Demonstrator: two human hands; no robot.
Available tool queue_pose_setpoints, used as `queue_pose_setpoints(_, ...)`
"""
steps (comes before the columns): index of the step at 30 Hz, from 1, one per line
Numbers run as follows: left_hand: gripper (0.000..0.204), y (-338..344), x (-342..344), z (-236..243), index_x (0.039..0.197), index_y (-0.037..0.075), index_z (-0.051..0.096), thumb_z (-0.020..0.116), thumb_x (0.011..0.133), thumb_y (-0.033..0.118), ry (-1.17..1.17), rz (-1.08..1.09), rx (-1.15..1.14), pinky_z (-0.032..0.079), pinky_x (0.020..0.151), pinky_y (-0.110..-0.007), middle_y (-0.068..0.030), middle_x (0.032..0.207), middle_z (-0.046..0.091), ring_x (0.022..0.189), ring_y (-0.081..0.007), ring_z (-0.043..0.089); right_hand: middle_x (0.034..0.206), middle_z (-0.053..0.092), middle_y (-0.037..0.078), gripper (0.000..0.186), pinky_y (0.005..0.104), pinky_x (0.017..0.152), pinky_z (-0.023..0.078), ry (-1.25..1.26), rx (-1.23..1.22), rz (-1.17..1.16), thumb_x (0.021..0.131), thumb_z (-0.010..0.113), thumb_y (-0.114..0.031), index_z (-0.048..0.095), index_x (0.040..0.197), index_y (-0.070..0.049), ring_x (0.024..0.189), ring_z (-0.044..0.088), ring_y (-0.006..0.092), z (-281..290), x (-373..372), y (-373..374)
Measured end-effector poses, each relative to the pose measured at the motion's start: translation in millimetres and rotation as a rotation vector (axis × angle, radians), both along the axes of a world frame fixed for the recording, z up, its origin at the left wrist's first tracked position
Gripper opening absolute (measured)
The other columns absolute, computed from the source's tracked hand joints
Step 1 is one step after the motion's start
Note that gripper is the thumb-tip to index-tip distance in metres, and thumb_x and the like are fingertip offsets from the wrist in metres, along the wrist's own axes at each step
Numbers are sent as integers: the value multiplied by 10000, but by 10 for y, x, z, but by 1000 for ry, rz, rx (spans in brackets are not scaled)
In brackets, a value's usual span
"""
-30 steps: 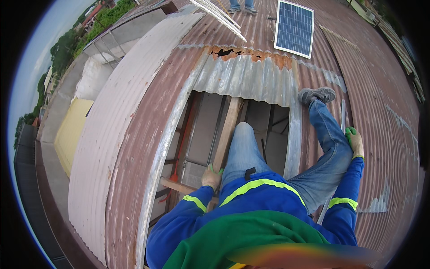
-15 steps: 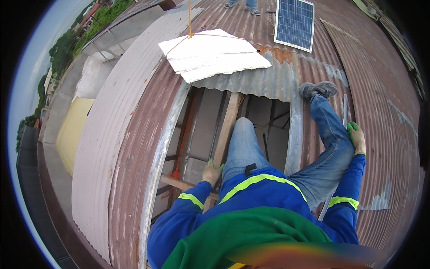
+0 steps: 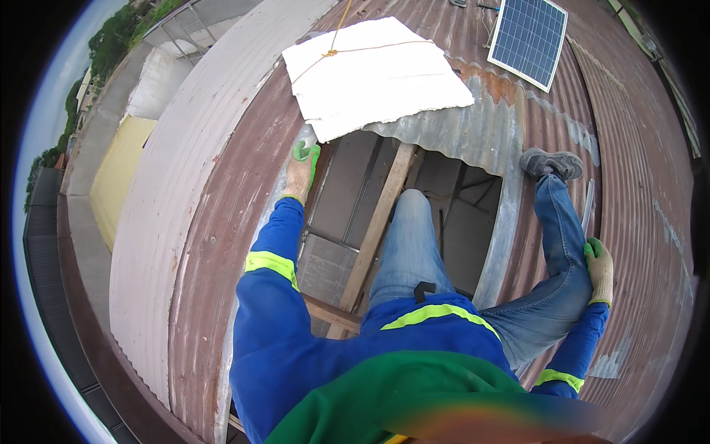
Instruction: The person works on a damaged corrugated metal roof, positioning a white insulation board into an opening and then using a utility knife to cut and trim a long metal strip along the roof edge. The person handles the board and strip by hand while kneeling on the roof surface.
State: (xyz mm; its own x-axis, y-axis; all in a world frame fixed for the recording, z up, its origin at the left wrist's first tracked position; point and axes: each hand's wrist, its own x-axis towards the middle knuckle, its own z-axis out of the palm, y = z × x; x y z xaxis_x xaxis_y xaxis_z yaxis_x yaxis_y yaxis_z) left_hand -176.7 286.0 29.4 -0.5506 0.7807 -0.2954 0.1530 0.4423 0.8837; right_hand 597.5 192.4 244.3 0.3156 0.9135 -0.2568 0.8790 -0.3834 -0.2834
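Observation:
My left hand [image 3: 302,169], in a pale glove with green fingertips, is at the left side of a roof opening. Its fingers curl over the metal edge strip [image 3: 279,183], just below the near left corner of a white sheet [image 3: 377,78]. An orange cord [image 3: 332,52] is tied around that sheet. My right hand [image 3: 600,272], gloved alike, is against the outside of my bent right leg [image 3: 558,222]. Its fingers look curled, but what they hold is hidden. The end of a thin metal bar [image 3: 589,203] shows close by.
A wooden beam [image 3: 379,222] crosses the opening, with a ceiling below. My left leg [image 3: 411,248] is down in the opening. Rusty corrugated roofing [image 3: 643,244] surrounds it. A solar panel [image 3: 527,41] lies at the far right, near a ragged, rusted sheet edge [image 3: 473,133].
My left hand has left the wooden beam and reached forward and left to the opening's metal edge. My right hand stays beside my leg, slightly lower. The view has shifted.

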Motion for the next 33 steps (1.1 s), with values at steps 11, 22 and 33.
queue_pose_setpoints(11, 1031, 1696, -593, -468, 1533, -55, 373, 798, 810, 545, 589, -68, -247, 431, 1152, -479, -308, 1490, 484, 1406, -426, 475, 1254, 680, 176, 362, 424, 1023, 518, -155, 41, 140, 996, 639, -192, 662, 1330, -54, 1191, 662, 346, 106, -614, 376)
queue_pose_setpoints(22, 994, 2823, -1419, -896, 1370, -136, 529, 827, 753, 584, 534, 76, -260, 462, 1099, -441, -342, 1364, 605, 1300, -437, 593, 1159, 677, 183, 332, 428, 951, 530, -260, -77, 280, 981, 636, -149, 672, 1289, -31, 1082, 676, 369, 23, -1017, 870)
queue_pose_setpoints(33, 557, 2279, -1549, -694, 1105, -56, 740, 881, 749, 347, 359, 93, -218, 534, 833, -415, -232, 1017, 748, 948, -309, 715, 1197, 678, 159, 350, 441, 946, 549, -269, -101, 295, 960, 676, -171, 675, 1291, -59, 1107, 682, 365, -39, -1123, 984)
